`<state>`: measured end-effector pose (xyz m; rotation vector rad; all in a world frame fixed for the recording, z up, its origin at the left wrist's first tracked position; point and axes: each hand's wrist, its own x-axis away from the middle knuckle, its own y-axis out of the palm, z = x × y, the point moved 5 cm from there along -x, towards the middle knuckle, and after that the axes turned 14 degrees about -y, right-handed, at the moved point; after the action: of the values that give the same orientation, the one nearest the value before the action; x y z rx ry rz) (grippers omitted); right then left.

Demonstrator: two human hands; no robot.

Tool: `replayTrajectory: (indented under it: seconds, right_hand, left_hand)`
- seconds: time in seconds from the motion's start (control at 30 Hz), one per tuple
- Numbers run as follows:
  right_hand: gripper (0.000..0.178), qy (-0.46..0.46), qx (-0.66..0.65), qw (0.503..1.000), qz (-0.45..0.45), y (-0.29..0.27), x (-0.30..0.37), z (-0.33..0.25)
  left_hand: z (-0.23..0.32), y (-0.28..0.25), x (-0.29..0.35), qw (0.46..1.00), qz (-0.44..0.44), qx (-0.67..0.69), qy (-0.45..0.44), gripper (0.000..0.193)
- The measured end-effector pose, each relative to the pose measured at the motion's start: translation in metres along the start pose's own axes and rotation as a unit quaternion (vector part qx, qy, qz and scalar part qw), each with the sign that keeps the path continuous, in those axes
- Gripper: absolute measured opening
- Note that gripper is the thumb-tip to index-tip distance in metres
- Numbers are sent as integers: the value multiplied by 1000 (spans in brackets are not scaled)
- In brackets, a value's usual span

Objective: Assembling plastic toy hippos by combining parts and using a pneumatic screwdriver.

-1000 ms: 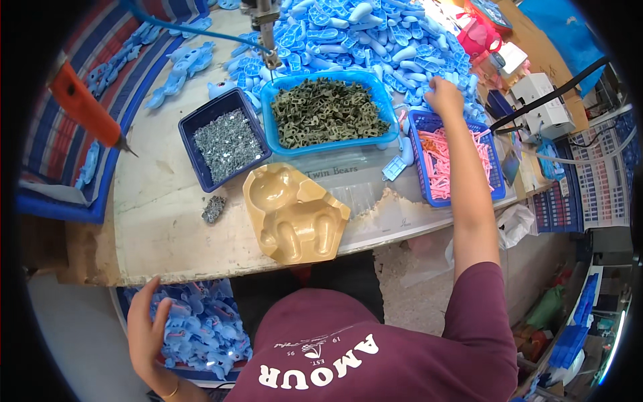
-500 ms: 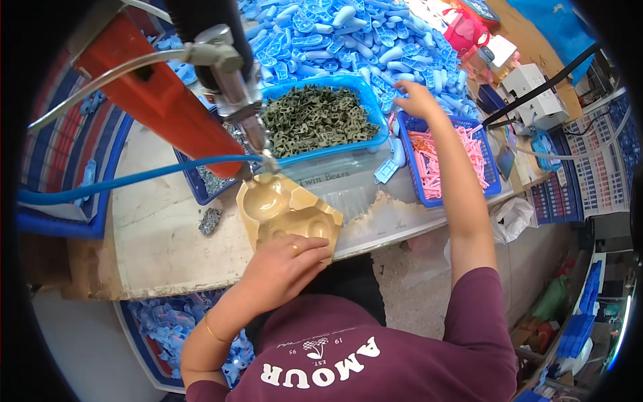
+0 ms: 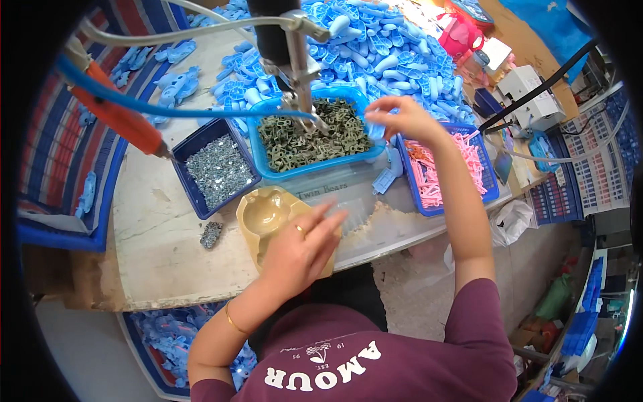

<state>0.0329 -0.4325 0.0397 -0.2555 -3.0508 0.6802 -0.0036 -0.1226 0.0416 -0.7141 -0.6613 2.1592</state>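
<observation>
My left hand (image 3: 298,251) is above the tan moulded fixture (image 3: 269,212), fingers stretched out and apart, holding nothing. It covers the fixture's near part; the round hollow at the far side stays visible. My right hand (image 3: 405,122) is beside the right edge of a light-blue tub (image 3: 266,169) of small dark-green parts (image 3: 315,137). Between its fingertips is a light-blue plastic piece (image 3: 375,130), partly covered by the fingers. Another pale-blue piece (image 3: 384,181) lies on the table below that hand.
A heap of blue plastic pieces (image 3: 388,50) covers the far table. Pink sticks fill a blue basket (image 3: 434,212); screws fill a dark-blue tray (image 3: 201,209). A black-and-metal tool (image 3: 301,74) hangs over the tub. An orange tool (image 3: 120,110) and blue hose (image 3: 181,112) hang left.
My left hand has lifted slightly, with its fingers spreading. My right hand has drawn back left, now holding a blue piece. The orange tool has swung left, away from the fixture.
</observation>
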Motion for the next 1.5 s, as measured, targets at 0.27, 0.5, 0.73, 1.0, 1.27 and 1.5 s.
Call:
replayTrajectory:
  seconds: [0.27, 0.5, 0.73, 1.0, 1.27, 1.5]
  right_hand:
    - [42, 81, -149, 976, -133, 110, 45, -36]
    - [40, -93, 563, 762, 307, -102, -54, 56]
    - [29, -2, 710, 670, 216, -130, -78, 83]
    - [30, -110, 184, 974, 69, -49, -26, 26]
    - [17, -56, -37, 979, -192, 179, 90, -58]
    - [29, -327, 132, 909, -223, 233, 79, -64]
  left_hand:
    - [-22, -1, -18, 983, 170, -20, 72, 42]
    - [-15, -26, 31, 976, 157, -123, 90, 34]
    - [-23, 8, 79, 978, 108, -161, 78, 31]
    - [-29, 44, 84, 983, 70, -171, 4, 47]
    - [-26, 28, 121, 976, 64, -178, 104, 37]
    - [-71, -58, 139, 970, 181, -157, 25, 36]
